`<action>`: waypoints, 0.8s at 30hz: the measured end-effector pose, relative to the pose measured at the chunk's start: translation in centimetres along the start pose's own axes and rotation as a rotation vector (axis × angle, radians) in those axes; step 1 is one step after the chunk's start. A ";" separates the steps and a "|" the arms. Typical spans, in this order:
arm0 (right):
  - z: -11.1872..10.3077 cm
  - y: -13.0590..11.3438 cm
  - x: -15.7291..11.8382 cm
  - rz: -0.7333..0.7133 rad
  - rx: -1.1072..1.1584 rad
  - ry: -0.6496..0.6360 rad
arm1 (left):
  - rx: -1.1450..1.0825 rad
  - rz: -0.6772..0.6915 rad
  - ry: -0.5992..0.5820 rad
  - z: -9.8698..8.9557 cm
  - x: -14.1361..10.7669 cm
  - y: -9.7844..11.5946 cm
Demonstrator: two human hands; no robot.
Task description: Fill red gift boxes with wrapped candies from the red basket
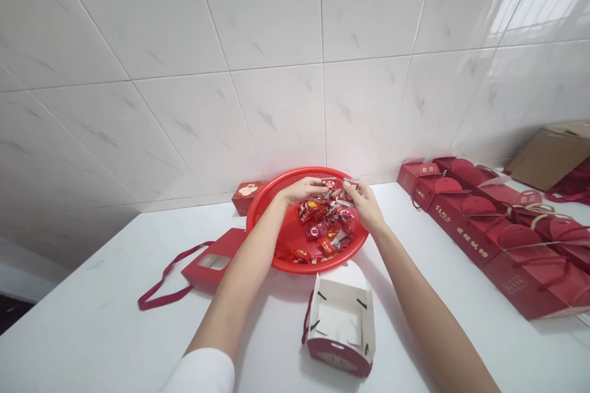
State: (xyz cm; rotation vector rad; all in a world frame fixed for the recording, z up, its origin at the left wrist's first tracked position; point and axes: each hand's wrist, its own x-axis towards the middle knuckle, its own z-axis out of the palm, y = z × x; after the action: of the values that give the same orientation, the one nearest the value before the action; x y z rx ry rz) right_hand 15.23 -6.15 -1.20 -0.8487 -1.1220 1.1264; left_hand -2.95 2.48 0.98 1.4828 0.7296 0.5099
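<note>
Both hands are over the far part of a red plastic basket [286,265] that holds several wrapped candies [318,231] in red and dark red. My left hand [305,191] is closed on a wrapped candy [330,184] with red and white print. Across from it, my right hand [365,202] pinches another wrapped candy [351,182] with a patterned edge. Below the basket stands a small dark red gift box [338,356], open at the top, its white inside showing nothing but slots and folds.
A red box with a ribbon handle [216,261] lies left of the basket, and a red patterned box [249,191] sits behind it. Rows of closed red gift boxes [479,245] stand at the right. A cardboard carton [548,153] is farther back, near the tiled wall [276,110].
</note>
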 end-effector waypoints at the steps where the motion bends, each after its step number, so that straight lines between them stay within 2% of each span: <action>1: 0.0 0.0 0.0 0.010 0.002 0.000 | 0.007 0.012 0.012 0.0 0.0 0.0; 6: -0.1 0.0 0.0 0.038 0.001 0.020 | 0.085 0.048 0.081 0.4 -0.1 0.3; 12: -0.1 0.1 0.3 0.041 0.008 0.064 | 0.259 0.041 0.281 -0.2 0.8 -0.1; 18: -0.1 0.3 0.4 0.042 0.011 0.077 | 0.564 0.009 0.449 -0.9 1.5 -1.6; 21: -0.1 0.4 0.5 0.037 0.016 0.086 | 0.720 0.023 0.449 -0.2 1.7 -2.1; 24: -0.1 0.5 0.5 0.035 0.017 0.090 | 0.850 0.030 0.356 0.8 2.0 -2.4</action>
State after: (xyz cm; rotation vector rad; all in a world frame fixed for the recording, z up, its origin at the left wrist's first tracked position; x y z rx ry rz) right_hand 15.22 -5.54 -1.55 -0.8996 -1.0258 1.1145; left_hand -1.37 3.22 -1.69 2.2170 1.3078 0.5182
